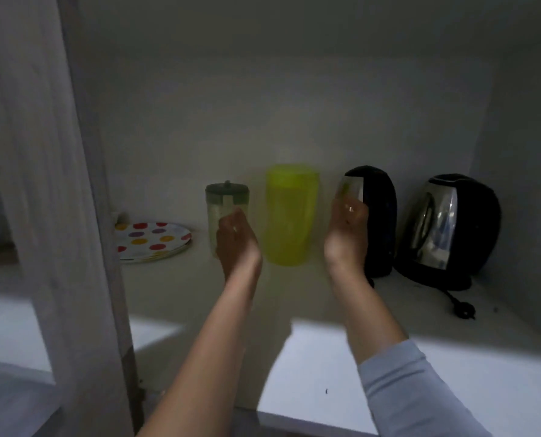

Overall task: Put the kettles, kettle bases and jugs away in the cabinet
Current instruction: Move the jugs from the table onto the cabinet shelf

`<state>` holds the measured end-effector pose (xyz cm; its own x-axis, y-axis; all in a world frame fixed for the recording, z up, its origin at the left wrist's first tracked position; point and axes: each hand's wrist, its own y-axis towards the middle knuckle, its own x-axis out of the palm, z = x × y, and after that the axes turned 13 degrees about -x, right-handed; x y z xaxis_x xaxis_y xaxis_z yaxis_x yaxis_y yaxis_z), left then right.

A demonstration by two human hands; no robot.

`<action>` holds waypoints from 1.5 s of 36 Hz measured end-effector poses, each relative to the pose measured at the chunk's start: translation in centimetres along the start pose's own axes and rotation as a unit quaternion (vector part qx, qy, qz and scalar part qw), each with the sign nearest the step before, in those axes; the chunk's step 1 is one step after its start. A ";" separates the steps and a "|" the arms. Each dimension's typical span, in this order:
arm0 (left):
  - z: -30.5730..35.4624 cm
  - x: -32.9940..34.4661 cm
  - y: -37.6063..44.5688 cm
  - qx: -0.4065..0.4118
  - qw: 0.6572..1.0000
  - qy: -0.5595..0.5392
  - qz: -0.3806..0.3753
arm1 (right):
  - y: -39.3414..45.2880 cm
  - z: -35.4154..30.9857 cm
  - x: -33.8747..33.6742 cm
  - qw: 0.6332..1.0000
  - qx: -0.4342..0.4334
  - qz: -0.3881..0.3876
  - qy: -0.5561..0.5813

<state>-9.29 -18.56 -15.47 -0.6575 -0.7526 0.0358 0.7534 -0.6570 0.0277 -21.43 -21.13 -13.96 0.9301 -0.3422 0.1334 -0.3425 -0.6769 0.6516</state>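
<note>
Two kettles on bases and two jugs, clear and yellow, stand on the cabinet shelf. Left hand and right hand flank the yellow jug, fingers relaxed, holding nothing; storing looks nearly finished.

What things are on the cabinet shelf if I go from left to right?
Spotted plates → clear jug with a dark lid → yellow jug → black kettle → shiny kettle.
</note>
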 end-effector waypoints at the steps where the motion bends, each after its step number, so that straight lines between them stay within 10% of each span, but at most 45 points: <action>1: -0.1 -0.7 -1.2 -0.001 1.000 0.009 -0.016 | -1.1 -0.5 -0.9 1.000 0.002 0.009 0.003; 22: -4.2 -12.8 -16.9 -0.037 0.981 -0.018 -0.191 | -18.9 -7.6 -11.3 0.990 0.139 0.020 -0.017; 39: -5.7 -28.4 -20.7 -0.044 0.999 -0.017 0.023 | -29.1 -13.8 -8.1 0.974 0.165 -0.139 0.062; 54: -6.6 -53.5 -24.1 -0.077 0.947 -0.017 0.311 | -46.9 -24.5 3.3 0.886 0.209 -0.372 0.183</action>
<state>7.70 37.26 -24.68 -0.0836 -0.9960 0.0304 0.9840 -0.0873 -0.1556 0.96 25.45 -25.75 0.8734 0.4826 0.0654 0.4360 -0.8346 0.3366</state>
